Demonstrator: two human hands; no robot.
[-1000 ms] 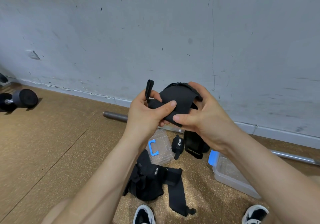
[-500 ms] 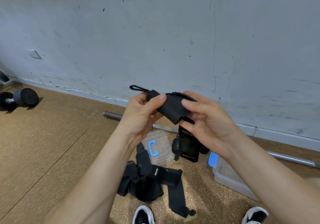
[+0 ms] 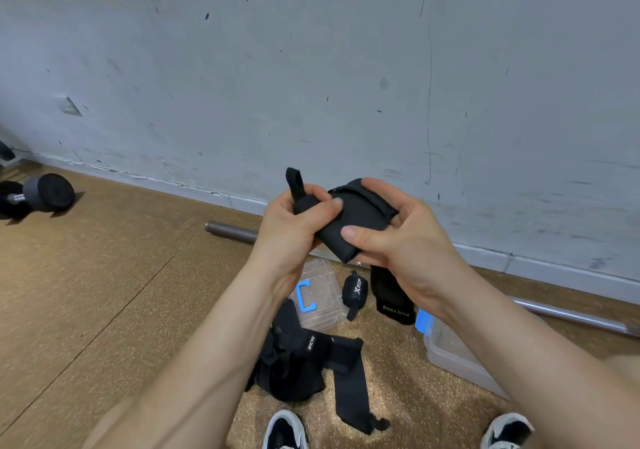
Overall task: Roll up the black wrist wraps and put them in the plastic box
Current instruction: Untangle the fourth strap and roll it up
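Left hand (image 3: 294, 226) and right hand (image 3: 398, 240): both grasping one black wrist wrap (image 3: 356, 220), part-rolled and held in the air above the floor, thumbs pressed on the roll. Its loop (image 3: 294, 180) stands up past the left hand. Its loose tail (image 3: 391, 296) hangs below, with gold lettering upside down and not legible. Beneath: clear lid (image 3: 322, 296) with blue clasp, flat on the floor; just beside it, a rolled wrap (image 3: 355, 292), white print beginning "X". Plastic box (image 3: 450, 355), blue latch, at right; interior mostly hidden by the right forearm. Nearer: heap of unrolled wraps (image 3: 294, 362), small white label unreadable.
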